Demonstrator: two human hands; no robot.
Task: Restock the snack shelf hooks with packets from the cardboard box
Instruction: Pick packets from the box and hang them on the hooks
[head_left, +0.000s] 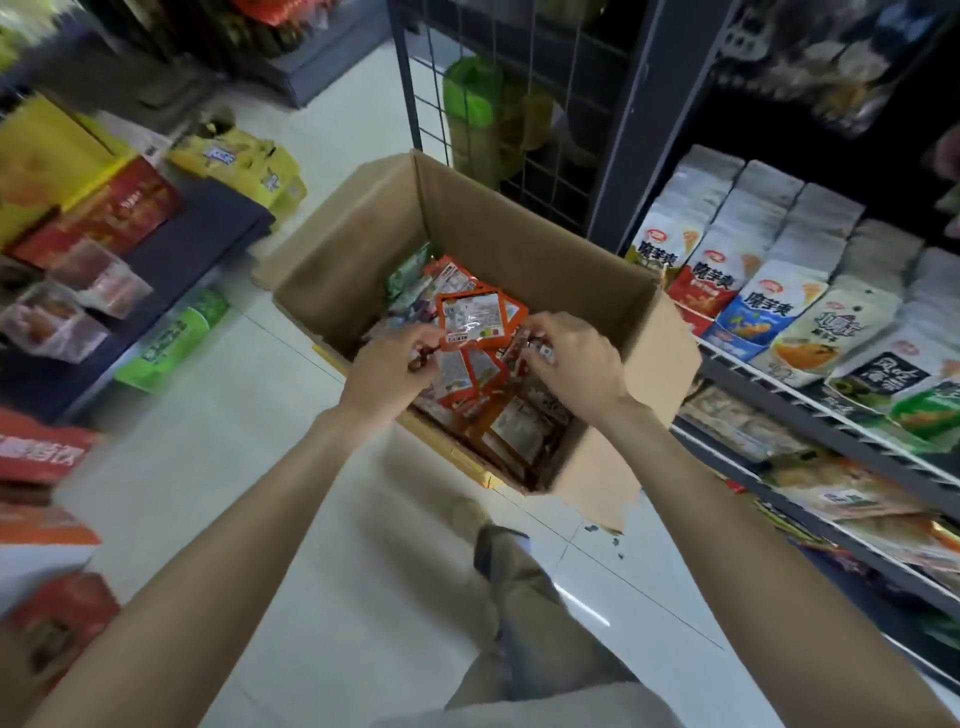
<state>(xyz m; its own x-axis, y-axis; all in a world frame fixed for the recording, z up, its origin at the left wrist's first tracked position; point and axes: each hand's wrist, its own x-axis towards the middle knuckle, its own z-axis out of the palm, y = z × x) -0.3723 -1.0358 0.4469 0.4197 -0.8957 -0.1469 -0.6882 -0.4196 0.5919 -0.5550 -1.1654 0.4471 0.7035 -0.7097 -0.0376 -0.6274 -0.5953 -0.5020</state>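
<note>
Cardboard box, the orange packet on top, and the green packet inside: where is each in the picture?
cardboard box (498, 228): head view, bare inner back wall.
orange packet (472, 317): head view, middle of its printed face.
green packet (408, 275): head view, its visible upper part.

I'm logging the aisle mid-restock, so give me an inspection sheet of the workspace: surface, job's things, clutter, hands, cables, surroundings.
Surface: pale glossy tiled floor; a few dark scraps near the box's front corner.
Job's things: open cardboard box on the floor, loosely filled with orange snack packets; shelf hooks not clearly seen.
Clutter: cartons stacked on a low stand at the left.
Hands: left hand and right hand are both over the box, fingers curled on packets.
Cables: nothing seen.
Surroundings: shelves of bagged snacks at right; wire grid panel behind the box.
</note>
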